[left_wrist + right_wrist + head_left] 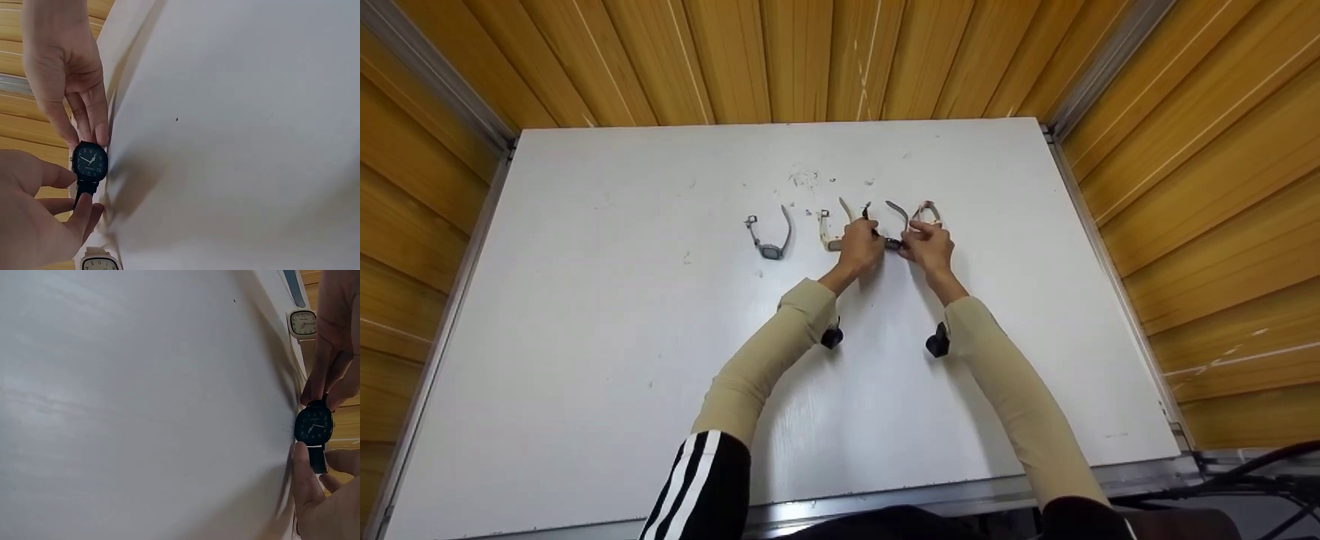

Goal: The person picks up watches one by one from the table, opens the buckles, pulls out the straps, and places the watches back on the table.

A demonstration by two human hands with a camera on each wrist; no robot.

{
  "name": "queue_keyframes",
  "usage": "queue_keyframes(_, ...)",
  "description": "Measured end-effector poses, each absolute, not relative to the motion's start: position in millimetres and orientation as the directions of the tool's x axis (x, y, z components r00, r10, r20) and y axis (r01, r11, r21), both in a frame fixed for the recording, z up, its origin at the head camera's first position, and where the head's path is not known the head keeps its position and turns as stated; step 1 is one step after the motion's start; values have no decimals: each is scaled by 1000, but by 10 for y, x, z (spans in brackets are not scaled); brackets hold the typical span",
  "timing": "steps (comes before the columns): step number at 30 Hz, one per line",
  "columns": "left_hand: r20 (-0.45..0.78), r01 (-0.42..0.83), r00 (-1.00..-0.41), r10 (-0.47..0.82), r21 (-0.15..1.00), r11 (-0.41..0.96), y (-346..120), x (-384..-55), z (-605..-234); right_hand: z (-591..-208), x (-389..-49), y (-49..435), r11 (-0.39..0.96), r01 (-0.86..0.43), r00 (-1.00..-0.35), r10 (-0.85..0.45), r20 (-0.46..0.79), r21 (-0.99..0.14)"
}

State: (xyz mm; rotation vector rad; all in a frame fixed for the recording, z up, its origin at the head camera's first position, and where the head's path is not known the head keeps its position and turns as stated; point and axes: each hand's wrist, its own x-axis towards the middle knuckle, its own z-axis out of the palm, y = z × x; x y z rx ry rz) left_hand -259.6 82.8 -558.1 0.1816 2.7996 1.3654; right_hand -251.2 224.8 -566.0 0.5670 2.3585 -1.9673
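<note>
Both hands hold a black wristwatch (89, 159) with a dark dial and pale numerals. My left hand (861, 245) pinches its black strap (317, 460) side near the case, and my right hand (928, 246) grips the opposite side with thumb and fingers at the case edge. Much of the strap is hidden by fingers. Just left of my left hand stands a cream wristwatch (304, 324) with a pale dial, partly covered in the head view. Beyond my right hand, a looped light-coloured strap (930, 210) shows, its lower part hidden.
Farther left on the white table (660, 337) is a grey wristwatch (771, 253), its strap ends spread toward the back. Small dark marks (804, 179) dot the table behind the watches. Yellow wood-look panels (795, 60) wall the back and sides.
</note>
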Motion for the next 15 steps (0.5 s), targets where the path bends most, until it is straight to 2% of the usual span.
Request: queue_keyframes(15,6,109,-987,158,750,652,817,-2586,-5442,-5602,-2509,2345,152,312,-921,292,-259,-938)
